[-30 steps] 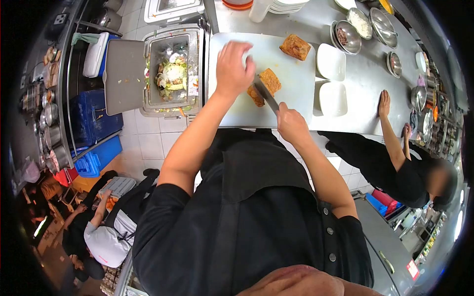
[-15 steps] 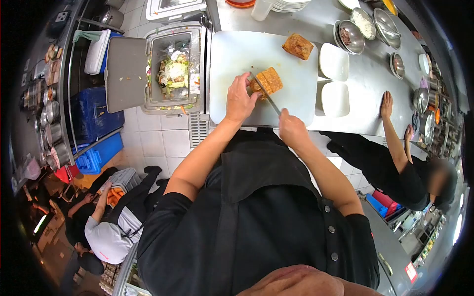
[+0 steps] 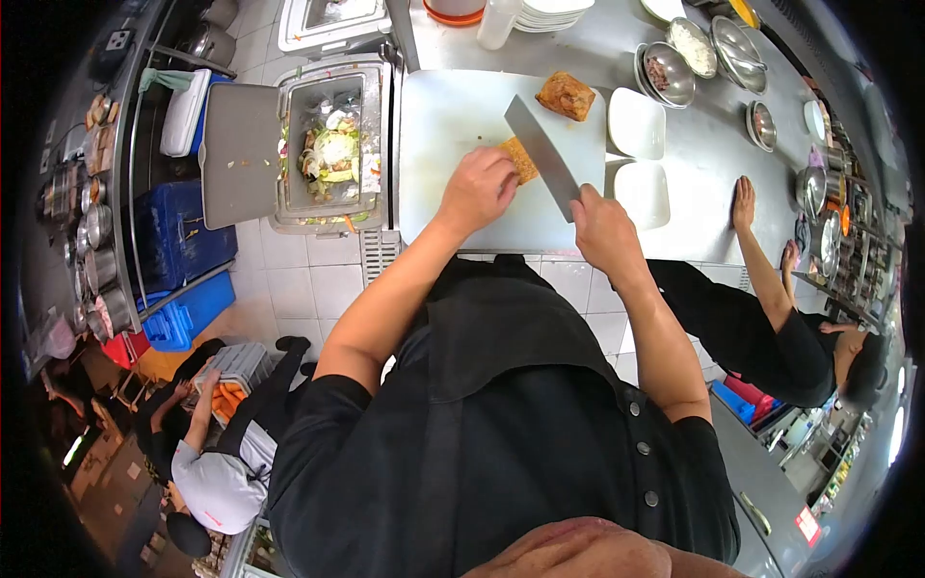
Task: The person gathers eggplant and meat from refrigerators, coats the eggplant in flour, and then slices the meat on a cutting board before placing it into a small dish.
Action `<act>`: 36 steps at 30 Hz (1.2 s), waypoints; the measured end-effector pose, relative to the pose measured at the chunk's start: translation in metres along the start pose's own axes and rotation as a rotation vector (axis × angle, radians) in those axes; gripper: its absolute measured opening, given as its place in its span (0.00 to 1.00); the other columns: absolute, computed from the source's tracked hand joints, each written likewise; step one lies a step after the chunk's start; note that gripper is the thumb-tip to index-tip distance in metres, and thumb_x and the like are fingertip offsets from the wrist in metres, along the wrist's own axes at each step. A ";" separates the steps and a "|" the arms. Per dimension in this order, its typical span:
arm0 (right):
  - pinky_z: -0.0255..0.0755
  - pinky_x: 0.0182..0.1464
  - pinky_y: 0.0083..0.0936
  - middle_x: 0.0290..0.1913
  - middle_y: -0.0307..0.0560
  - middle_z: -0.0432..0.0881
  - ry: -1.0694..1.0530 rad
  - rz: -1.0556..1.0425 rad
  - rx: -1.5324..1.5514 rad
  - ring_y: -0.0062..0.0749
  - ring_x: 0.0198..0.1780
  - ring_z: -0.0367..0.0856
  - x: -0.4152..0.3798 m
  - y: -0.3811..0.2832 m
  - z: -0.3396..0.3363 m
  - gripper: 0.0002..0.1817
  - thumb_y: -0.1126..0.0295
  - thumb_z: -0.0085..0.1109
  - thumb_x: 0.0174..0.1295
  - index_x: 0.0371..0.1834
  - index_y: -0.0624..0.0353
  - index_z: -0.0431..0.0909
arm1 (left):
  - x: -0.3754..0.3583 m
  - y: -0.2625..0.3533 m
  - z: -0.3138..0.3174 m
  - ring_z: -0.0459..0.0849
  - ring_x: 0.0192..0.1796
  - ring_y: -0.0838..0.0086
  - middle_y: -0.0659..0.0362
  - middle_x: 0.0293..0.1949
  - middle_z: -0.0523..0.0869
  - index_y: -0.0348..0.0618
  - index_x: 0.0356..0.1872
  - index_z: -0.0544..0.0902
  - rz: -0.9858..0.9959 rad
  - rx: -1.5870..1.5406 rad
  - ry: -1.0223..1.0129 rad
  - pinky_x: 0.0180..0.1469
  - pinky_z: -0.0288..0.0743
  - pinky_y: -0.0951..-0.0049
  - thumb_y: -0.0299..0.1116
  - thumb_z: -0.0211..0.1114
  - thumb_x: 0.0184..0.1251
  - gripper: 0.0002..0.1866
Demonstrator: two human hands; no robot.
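My right hand (image 3: 604,229) is wrapped round the handle of a broad-bladed cleaver (image 3: 541,152). Its blade is tilted and shows its flat side above the white cutting board (image 3: 443,106). Left of the blade, my left hand (image 3: 482,189) has its fingers curled against a golden-brown block of food (image 3: 521,162), covering much of it. What kind of food it is, I cannot make out. A second browned block (image 3: 566,96) lies apart near the board's far right corner.
Two white square dishes, an upper one (image 3: 637,123) and a lower one (image 3: 643,195), stand right of the board. Metal bowls (image 3: 674,75) sit farther back. An opened bin of scraps (image 3: 328,154) adjoins the left side. Another person's hand (image 3: 743,202) rests on the steel counter.
The cleaver has come up and right from the block, its flat now showing. My left hand has shifted over the block with fingers curled in, hiding more of it.
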State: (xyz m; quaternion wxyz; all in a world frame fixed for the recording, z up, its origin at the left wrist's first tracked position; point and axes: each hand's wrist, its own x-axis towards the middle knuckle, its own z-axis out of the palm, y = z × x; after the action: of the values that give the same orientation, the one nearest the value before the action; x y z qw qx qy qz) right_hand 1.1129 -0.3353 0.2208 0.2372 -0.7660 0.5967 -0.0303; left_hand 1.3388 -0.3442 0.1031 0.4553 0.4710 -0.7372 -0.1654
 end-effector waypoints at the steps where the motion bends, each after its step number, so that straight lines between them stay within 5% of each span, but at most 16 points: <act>1: 0.76 0.44 0.63 0.30 0.72 0.83 -0.038 0.012 -0.014 0.75 0.38 0.84 0.000 0.000 0.001 0.11 0.67 0.56 0.77 0.42 0.66 0.74 | 0.007 -0.001 0.006 0.85 0.46 0.55 0.53 0.40 0.85 0.39 0.34 0.84 0.047 0.017 -0.039 0.53 0.81 0.57 0.23 0.74 0.54 0.08; 7: 0.76 0.45 0.64 0.33 0.72 0.85 -0.114 0.008 -0.045 0.75 0.39 0.84 -0.006 0.003 0.003 0.12 0.65 0.56 0.77 0.42 0.66 0.74 | 0.012 -0.026 0.026 0.81 0.43 0.59 0.57 0.37 0.83 0.42 0.29 0.84 0.116 0.142 -0.153 0.46 0.77 0.59 0.24 0.73 0.51 0.06; 12: 0.77 0.46 0.64 0.33 0.72 0.85 -0.145 -0.009 -0.057 0.74 0.40 0.85 -0.007 0.000 -0.010 0.12 0.67 0.56 0.76 0.42 0.67 0.74 | 0.011 -0.027 0.027 0.82 0.47 0.62 0.59 0.37 0.83 0.44 0.29 0.85 0.096 0.153 -0.154 0.50 0.77 0.60 0.25 0.72 0.51 0.05; 18: 0.76 0.49 0.62 0.37 0.72 0.85 -0.091 -0.193 -0.041 0.73 0.44 0.84 0.071 0.011 0.043 0.11 0.67 0.56 0.74 0.42 0.67 0.76 | 0.011 -0.024 0.026 0.82 0.44 0.60 0.58 0.37 0.83 0.43 0.29 0.85 0.074 0.104 -0.173 0.48 0.77 0.59 0.24 0.73 0.52 0.05; 21: 0.75 0.49 0.62 0.38 0.72 0.85 -0.130 -0.094 -0.012 0.73 0.44 0.84 0.079 -0.004 0.041 0.12 0.67 0.56 0.74 0.42 0.68 0.76 | 0.012 -0.021 0.024 0.82 0.44 0.59 0.58 0.36 0.83 0.43 0.29 0.84 0.068 0.074 -0.157 0.48 0.77 0.59 0.25 0.73 0.53 0.05; 25: 0.75 0.49 0.62 0.38 0.72 0.85 -0.168 -0.259 -0.076 0.73 0.44 0.83 0.029 0.015 0.009 0.13 0.66 0.55 0.75 0.41 0.68 0.76 | 0.011 -0.025 0.023 0.81 0.43 0.59 0.57 0.34 0.81 0.43 0.28 0.83 0.081 0.089 -0.128 0.47 0.76 0.59 0.25 0.73 0.53 0.05; 27: 0.78 0.49 0.62 0.36 0.72 0.86 -0.211 -0.037 -0.082 0.71 0.43 0.86 0.007 0.009 -0.005 0.11 0.69 0.54 0.73 0.41 0.70 0.76 | 0.009 -0.022 0.021 0.81 0.44 0.60 0.58 0.35 0.81 0.43 0.28 0.83 0.062 0.095 -0.140 0.48 0.76 0.59 0.25 0.72 0.54 0.05; 31: 0.78 0.47 0.63 0.34 0.72 0.86 -0.054 -0.121 -0.027 0.73 0.40 0.86 0.038 0.019 0.064 0.11 0.68 0.54 0.75 0.41 0.68 0.75 | 0.010 -0.023 0.022 0.80 0.42 0.57 0.56 0.33 0.79 0.43 0.28 0.82 0.081 0.094 -0.152 0.46 0.75 0.58 0.24 0.70 0.52 0.05; 36: 0.78 0.45 0.63 0.33 0.73 0.85 -0.141 -0.155 -0.056 0.73 0.39 0.86 0.007 0.028 0.023 0.12 0.67 0.53 0.77 0.42 0.68 0.74 | 0.012 -0.024 0.022 0.81 0.44 0.59 0.57 0.34 0.80 0.43 0.28 0.82 0.073 0.116 -0.161 0.50 0.74 0.57 0.24 0.69 0.52 0.05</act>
State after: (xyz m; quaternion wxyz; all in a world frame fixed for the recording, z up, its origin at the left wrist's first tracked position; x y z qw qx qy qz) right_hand 1.0968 -0.3395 0.1876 0.2541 -0.8163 0.5183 0.0218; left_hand 1.3322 -0.3701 0.0812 0.3723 0.4545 -0.7965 -0.1430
